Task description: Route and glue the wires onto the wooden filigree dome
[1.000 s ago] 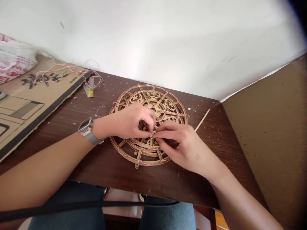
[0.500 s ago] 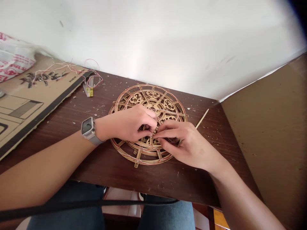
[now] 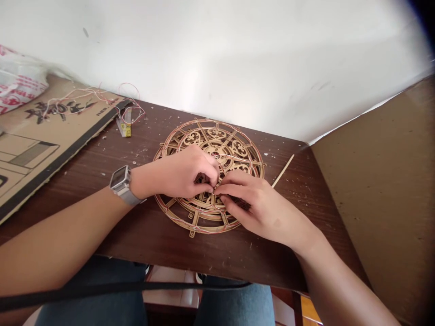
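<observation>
A round laser-cut wooden lattice wheel (image 3: 217, 146) lies flat on the dark wood table (image 3: 190, 246), with thin red-and-white wire wound around its rim and spokes. My left hand (image 3: 183, 173) and my right hand (image 3: 258, 204) both rest over it, their fingertips meeting near its centre. Both pinch at the lattice there. Whatever lies between the fingertips is too small to tell. The hands hide the wheel's lower middle. A silver wristwatch (image 3: 121, 184) sits on my left wrist.
A flattened printed cardboard sheet (image 3: 36, 147) lies at the table's left, with a loose tangle of thin wire (image 3: 95, 96) and a small yellow tag (image 3: 125, 130) at its corner. A thin wooden stick (image 3: 282, 171) lies right of the wheel. Wood crumbs dot the table. Walls rise behind and right.
My wrists have turned slightly and my fingertips have drawn closer together at the wheel's centre. The whole view has drifted a little. The wheel has not visibly moved on the table.
</observation>
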The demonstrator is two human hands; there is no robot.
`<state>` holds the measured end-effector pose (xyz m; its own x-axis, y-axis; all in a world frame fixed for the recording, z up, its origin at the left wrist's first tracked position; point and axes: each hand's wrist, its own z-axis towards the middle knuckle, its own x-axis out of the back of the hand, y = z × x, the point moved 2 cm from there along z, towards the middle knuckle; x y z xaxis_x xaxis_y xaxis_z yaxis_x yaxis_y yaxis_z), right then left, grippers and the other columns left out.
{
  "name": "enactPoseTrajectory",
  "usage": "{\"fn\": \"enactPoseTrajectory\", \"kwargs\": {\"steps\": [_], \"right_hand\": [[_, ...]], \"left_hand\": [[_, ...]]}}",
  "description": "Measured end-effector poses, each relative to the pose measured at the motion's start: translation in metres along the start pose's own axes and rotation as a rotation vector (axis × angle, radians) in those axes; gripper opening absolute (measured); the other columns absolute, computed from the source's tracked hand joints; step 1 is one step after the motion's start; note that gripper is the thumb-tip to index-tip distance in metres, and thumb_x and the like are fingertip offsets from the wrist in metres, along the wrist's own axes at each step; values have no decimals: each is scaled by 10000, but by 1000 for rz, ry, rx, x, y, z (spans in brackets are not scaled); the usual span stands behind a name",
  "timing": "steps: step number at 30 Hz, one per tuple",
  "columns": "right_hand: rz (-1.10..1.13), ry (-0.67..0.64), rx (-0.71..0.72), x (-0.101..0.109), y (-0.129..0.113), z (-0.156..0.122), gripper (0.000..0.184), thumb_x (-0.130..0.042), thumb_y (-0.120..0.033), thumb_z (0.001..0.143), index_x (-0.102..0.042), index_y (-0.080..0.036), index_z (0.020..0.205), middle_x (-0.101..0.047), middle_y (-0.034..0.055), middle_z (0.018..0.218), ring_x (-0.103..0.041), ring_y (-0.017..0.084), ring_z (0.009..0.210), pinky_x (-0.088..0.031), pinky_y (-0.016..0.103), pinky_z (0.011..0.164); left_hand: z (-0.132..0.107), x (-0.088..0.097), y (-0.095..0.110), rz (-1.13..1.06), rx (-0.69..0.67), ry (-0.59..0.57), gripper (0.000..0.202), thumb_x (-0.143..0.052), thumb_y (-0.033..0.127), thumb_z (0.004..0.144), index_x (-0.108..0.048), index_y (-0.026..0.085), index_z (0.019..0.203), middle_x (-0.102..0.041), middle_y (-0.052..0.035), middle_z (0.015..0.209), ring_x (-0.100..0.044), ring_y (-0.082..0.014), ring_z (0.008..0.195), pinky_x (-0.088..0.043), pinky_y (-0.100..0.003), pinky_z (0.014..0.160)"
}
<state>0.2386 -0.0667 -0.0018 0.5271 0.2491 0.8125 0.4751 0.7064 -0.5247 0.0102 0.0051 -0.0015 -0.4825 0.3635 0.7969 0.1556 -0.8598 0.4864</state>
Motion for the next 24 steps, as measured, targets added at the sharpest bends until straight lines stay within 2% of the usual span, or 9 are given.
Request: {"fn": "enactPoseTrajectory", "kwargs": {"steps": [4,9,11,16,21,24], "right_hand": [[22,6,75,3,2,1,242,-626,-98,1114,-859,-161,1094,-799,99,1098,-744,211,988,-596,368,886],[27,-1,64,1,-1,2,223,-639,-100,1107,-843,-162,1043,-776,90,1088,-723,212,1008,-589,372,913],[5,-5,42,-2,-3,3,227,-622,-116,1129,-826,-162,1043,-767,102,1124,-712,219,1038,-595,384,944],[-62,-17,14,-5,-6,3,228,-607,-139,1155,-821,-174,1082,-768,110,1132,-704,229,1047,-601,398,947],[28,113,30,4,2,1,205,-640,-127,1128,-835,-177,1088,-815,76,1049,-737,176,908,-591,335,825],[41,149,33,7,5,1,214,-651,-102,1095,-835,-172,1012,-795,66,1019,-702,153,854,-554,312,773]], "left_hand": [[4,-3,1,-45,12,37,193,-756,83,915,-806,217,785,-840,-10,899,-778,-165,808,-546,-310,759],[9,-12,-6,-173,164,83,101,-830,115,780,-795,201,741,-787,25,758,-708,-126,680,-514,-269,674],[8,-12,-8,-171,157,73,96,-825,112,794,-811,202,765,-805,17,790,-722,-134,706,-526,-276,697],[2,-2,-9,-158,58,-19,142,-821,144,988,-864,226,880,-875,-18,1009,-799,-168,908,-582,-315,897],[-2,7,-5,-113,33,-73,159,-775,180,1065,-894,245,982,-871,-36,1095,-795,-171,948,-579,-322,902],[-3,11,-2,-82,-5,-99,241,-721,95,1031,-897,252,985,-873,-36,1137,-804,-169,958,-577,-313,900]]}}
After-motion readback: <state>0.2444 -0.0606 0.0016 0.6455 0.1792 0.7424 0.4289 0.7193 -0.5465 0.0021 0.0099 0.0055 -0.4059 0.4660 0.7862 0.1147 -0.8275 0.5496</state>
